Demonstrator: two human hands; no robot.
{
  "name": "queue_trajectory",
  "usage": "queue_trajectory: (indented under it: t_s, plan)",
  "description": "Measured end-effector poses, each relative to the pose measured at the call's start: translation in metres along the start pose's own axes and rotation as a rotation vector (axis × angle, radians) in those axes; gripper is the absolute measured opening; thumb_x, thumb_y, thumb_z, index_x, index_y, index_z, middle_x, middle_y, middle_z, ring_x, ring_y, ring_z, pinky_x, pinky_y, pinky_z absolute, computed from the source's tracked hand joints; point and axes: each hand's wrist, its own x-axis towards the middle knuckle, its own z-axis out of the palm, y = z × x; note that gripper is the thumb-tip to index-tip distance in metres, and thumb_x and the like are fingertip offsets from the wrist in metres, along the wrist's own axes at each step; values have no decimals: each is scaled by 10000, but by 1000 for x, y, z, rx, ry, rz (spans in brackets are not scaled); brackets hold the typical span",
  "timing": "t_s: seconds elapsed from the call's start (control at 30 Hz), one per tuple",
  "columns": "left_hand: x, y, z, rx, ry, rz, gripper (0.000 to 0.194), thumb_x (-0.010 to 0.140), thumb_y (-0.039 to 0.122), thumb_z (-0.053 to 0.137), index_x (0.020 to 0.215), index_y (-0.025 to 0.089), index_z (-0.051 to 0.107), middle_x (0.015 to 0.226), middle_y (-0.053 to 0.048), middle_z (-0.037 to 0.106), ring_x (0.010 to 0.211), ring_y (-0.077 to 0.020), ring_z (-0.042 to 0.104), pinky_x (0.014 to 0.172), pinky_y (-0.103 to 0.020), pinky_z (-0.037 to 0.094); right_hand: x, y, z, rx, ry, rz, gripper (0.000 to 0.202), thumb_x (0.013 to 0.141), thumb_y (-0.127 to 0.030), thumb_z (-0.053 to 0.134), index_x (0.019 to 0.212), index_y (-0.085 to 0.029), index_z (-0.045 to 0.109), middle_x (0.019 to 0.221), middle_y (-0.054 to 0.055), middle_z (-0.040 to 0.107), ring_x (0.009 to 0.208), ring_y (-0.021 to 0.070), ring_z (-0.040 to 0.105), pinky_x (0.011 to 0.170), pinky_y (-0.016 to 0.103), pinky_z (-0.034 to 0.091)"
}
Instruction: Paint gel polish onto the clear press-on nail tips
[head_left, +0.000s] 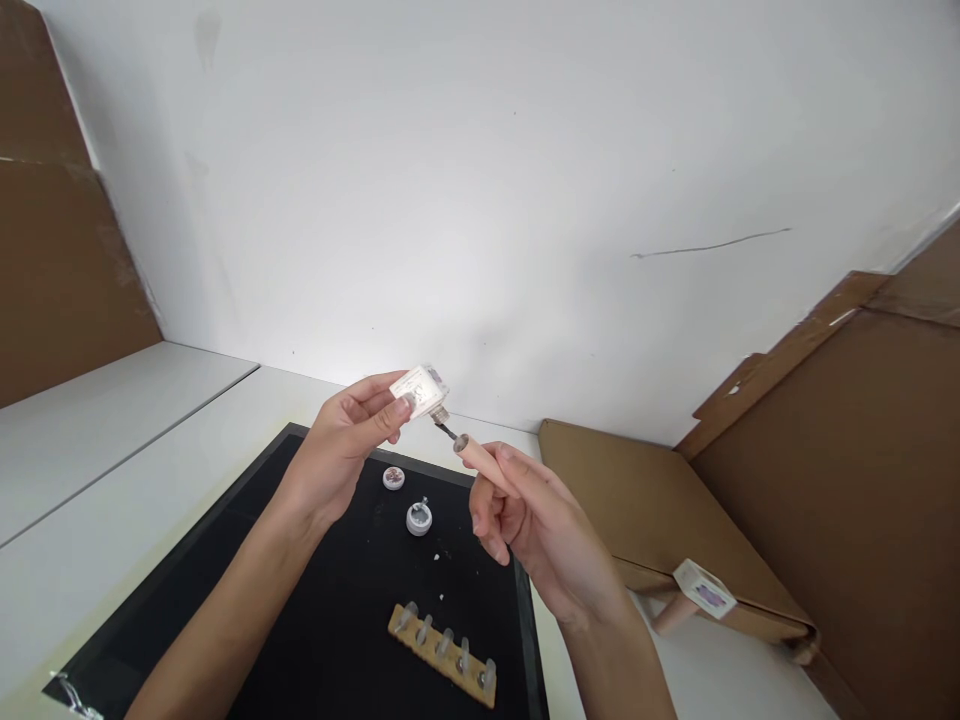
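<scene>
Left hand (339,440) raised, pinching tilted bottle (421,390); right hand (529,505) opposite, half-curled, pinching brush cap (484,464); bottle text too small to read.

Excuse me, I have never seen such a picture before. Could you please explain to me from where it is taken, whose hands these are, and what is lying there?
There is no machine here: these are a person's own bare hands, seen by a camera worn on that person's head, looking forward and down. The left hand holds a nail polish bottle. The right hand holds its pinkish cap, whose brush reaches the bottle's neck; whether the tip is inside, I cannot tell. Below, on a black mat, lie a small round lid, a small white jar and a yellowish strip carrying what look like clear nail tips. To the right, a similar bottle is beside a cardboard box.
</scene>
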Motion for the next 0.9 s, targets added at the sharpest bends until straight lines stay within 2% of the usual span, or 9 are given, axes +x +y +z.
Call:
queue_trajectory:
  t_s: [0.13,0.23,0.37,0.47,0.53,0.7,0.9]
  plan:
    - [0,1,-1,-61,-46,-19,234,710,331,734,881,173,708,774,-10,597,677,-97,462,600,-207,383,-2,-4,-1,-2,-1,-27,285,842,-432,565,768,-161,614,466,-31,581,345,61,409,358,171,329]
    - [0,1,-3,-103,-66,-45,221,713,349,729,828,161,703,757,-5,575,669,-92,464,584,-198,384,-6,-8,-3,-89,68,-102,285,852,-435,552,805,-165,629,484,-24,576,370,76,414,376,191,360]
    - [0,-2,-5,-182,-86,-101,235,738,390,701,781,159,691,757,-4,589,660,-84,491,587,-193,393,-13,-7,-6,-316,198,-377,223,868,-407,549,865,-203,639,546,-17,600,455,104,495,405,199,404]
    - [1,-5,-5,-251,-116,-136,225,770,392,669,783,168,684,762,-5,606,636,-78,501,576,-195,397,-19,-3,-5,-573,302,-607,112,874,-301,562,930,-240,638,633,-17,635,497,106,538,449,209,447]
    - [2,-6,-5,-298,-130,-174,205,779,380,664,800,176,678,766,-1,612,624,-73,506,563,-190,395,-22,-1,-2,-740,341,-736,123,858,-209,572,960,-245,630,681,-12,649,528,115,568,476,223,465]
    - [4,-7,-4,-387,-190,-258,206,802,371,642,850,172,669,767,-6,621,595,-59,502,517,-173,377,-27,-3,6,-952,298,-999,290,787,-24,567,1001,-218,598,766,13,645,634,145,612,510,250,459]
    - [3,-5,-4,-464,-230,-325,212,830,376,607,877,175,654,732,-1,609,573,-59,499,512,-178,382,-26,-3,6,-1027,268,-1145,387,742,51,573,1043,-191,594,826,43,619,674,149,591,534,270,469]
